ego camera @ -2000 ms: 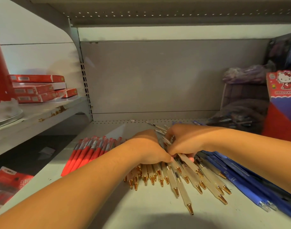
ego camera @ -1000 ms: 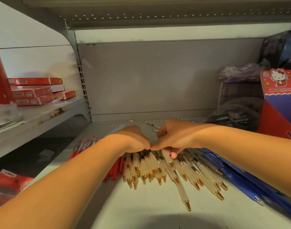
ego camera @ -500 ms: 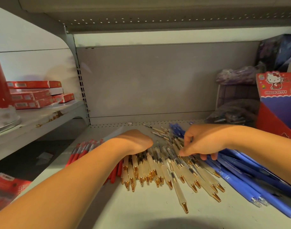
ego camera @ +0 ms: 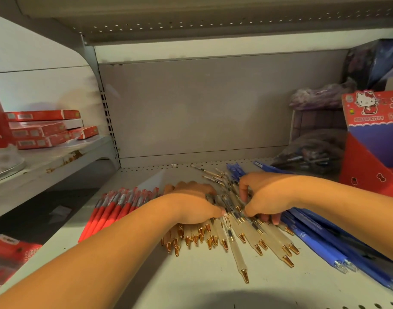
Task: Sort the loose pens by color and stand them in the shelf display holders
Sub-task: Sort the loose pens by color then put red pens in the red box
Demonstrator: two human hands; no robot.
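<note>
The cream pens (ego camera: 238, 253), frosted barrels with gold tips, lie fanned across the middle of the shelf (ego camera: 191, 282), tips toward the camera. The left hand (ego camera: 191, 204) rests palm down on the left part of the fan; its fingers are hidden, so I cannot tell whether it grasps any. The right hand (ego camera: 269, 195) has its fingers curled down and under several cream pens, thumb against them, gathering a small bunch.

They look light, stiff and smooth, so they probably roll and slide off each other easily. A bunch is best taken round the mid-barrel, tips aligned, rather than by the narrow gold ends.

The red pens (ego camera: 106, 215) lie side by side just left of the fan, and the blue pens (ego camera: 320, 244) just right of it, partly under the right forearm. No pens stand in a holder yet.

Further right stands a red display box (ego camera: 374, 139) printed "HELLO KITTY". The stacked red boxes (ego camera: 44, 130) on the neighbouring shelf carry labels too blurred to read.
</note>
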